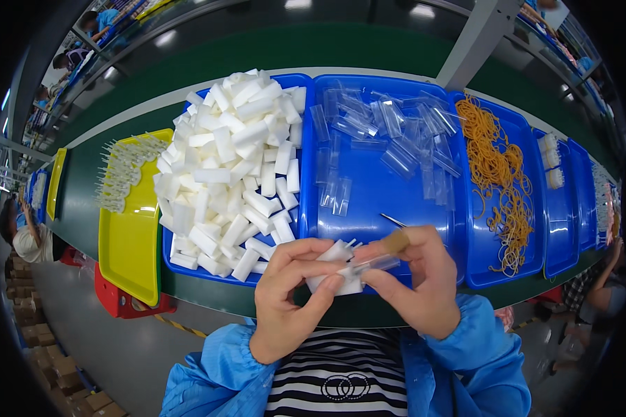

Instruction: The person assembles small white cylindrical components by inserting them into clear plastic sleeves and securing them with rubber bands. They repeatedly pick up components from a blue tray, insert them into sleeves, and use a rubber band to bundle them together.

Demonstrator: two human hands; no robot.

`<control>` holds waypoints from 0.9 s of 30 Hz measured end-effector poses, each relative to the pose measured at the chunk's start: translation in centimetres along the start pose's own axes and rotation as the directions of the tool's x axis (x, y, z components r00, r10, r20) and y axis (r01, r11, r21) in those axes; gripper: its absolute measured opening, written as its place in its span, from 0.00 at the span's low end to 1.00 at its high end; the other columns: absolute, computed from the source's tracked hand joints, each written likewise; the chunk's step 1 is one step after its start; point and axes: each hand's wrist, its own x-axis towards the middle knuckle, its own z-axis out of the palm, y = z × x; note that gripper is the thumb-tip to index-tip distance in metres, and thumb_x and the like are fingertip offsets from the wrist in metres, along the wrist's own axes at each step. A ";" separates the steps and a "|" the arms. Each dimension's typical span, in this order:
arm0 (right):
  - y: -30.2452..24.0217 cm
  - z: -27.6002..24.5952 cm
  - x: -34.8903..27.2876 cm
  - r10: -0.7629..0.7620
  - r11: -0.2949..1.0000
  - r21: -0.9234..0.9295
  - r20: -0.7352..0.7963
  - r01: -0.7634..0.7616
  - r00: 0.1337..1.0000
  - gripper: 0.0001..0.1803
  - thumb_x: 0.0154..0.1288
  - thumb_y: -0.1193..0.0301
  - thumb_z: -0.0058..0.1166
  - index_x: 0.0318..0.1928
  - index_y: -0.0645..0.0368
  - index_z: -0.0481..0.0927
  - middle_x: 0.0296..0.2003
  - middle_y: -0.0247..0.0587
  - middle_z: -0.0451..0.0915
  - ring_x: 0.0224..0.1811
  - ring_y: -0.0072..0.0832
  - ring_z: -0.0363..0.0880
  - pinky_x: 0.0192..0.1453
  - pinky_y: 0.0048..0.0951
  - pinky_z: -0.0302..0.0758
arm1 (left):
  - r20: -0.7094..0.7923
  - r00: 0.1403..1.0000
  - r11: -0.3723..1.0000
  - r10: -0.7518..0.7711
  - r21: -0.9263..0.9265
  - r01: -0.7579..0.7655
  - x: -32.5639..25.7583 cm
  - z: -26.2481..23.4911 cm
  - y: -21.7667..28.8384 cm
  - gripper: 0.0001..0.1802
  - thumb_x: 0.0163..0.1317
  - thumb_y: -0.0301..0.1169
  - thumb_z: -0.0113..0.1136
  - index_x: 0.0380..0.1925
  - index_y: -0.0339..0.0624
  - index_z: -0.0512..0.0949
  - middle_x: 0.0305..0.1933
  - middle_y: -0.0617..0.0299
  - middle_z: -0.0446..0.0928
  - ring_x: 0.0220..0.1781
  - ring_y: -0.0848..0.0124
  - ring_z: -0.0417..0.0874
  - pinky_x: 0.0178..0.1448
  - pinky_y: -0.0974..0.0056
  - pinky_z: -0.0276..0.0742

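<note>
In front of my chest, my left hand [283, 300] pinches small white blocks [332, 254] that look like foam, between thumb and fingers. My right hand [428, 283] is closed on a clear plastic sleeve [379, 263], whose left end meets the white pieces. Thin white prongs stick up between the hands; what they belong to is partly hidden. A tan wrap [396, 242] covers one right finger. Beyond that finger, a thin pointed metal tip [392, 219] shows over the blue tray [355, 226] of loose clear sleeves [389, 125].
Left of that tray, a blue tray holds a heap of white blocks [222, 167]. A yellow tray [129, 243] farther left carries white pronged parts [129, 163]. Orange rubber bands [494, 167] fill a tray at right. A grey post [476, 45] rises behind. Other people sit farther off.
</note>
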 end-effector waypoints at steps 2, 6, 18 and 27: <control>-0.2 -0.3 0.5 0.105 0.978 0.177 0.028 -0.108 0.994 0.20 0.64 0.80 0.63 0.52 0.65 0.68 0.48 0.51 0.82 0.52 0.30 0.82 0.58 0.30 0.77 | -0.010 1.000 0.996 0.027 0.080 -0.026 0.0 0.0 0.1 0.10 0.62 0.18 0.61 0.43 0.31 0.82 0.59 0.48 0.72 0.55 0.63 0.80 0.58 0.64 0.77; 0.4 0.9 -0.2 0.061 0.986 0.162 -0.103 -0.044 0.993 0.19 0.64 0.79 0.63 0.51 0.65 0.69 0.49 0.47 0.82 0.52 0.28 0.81 0.59 0.30 0.76 | -0.022 0.996 0.981 0.083 0.177 -0.077 0.1 0.3 0.3 0.14 0.59 0.17 0.64 0.47 0.34 0.83 0.58 0.49 0.73 0.56 0.62 0.81 0.58 0.64 0.77; -0.6 -1.8 0.9 0.093 0.995 -0.016 -0.036 -0.094 0.995 0.16 0.58 0.75 0.69 0.45 0.62 0.79 0.43 0.41 0.83 0.48 0.26 0.79 0.55 0.29 0.74 | 0.055 0.998 0.944 0.003 -0.330 0.015 -1.0 -0.8 -0.6 0.15 0.60 0.13 0.63 0.48 0.29 0.78 0.60 0.50 0.66 0.66 0.49 0.74 0.69 0.53 0.75; -0.6 -0.6 0.4 0.078 0.996 -0.049 -0.005 -0.078 0.997 0.17 0.53 0.75 0.73 0.43 0.61 0.81 0.46 0.42 0.79 0.51 0.30 0.79 0.57 0.30 0.75 | -0.009 1.000 0.892 -0.008 -0.452 0.003 -1.0 -0.3 -0.6 0.21 0.55 0.12 0.67 0.50 0.29 0.74 0.57 0.49 0.67 0.64 0.49 0.76 0.69 0.52 0.76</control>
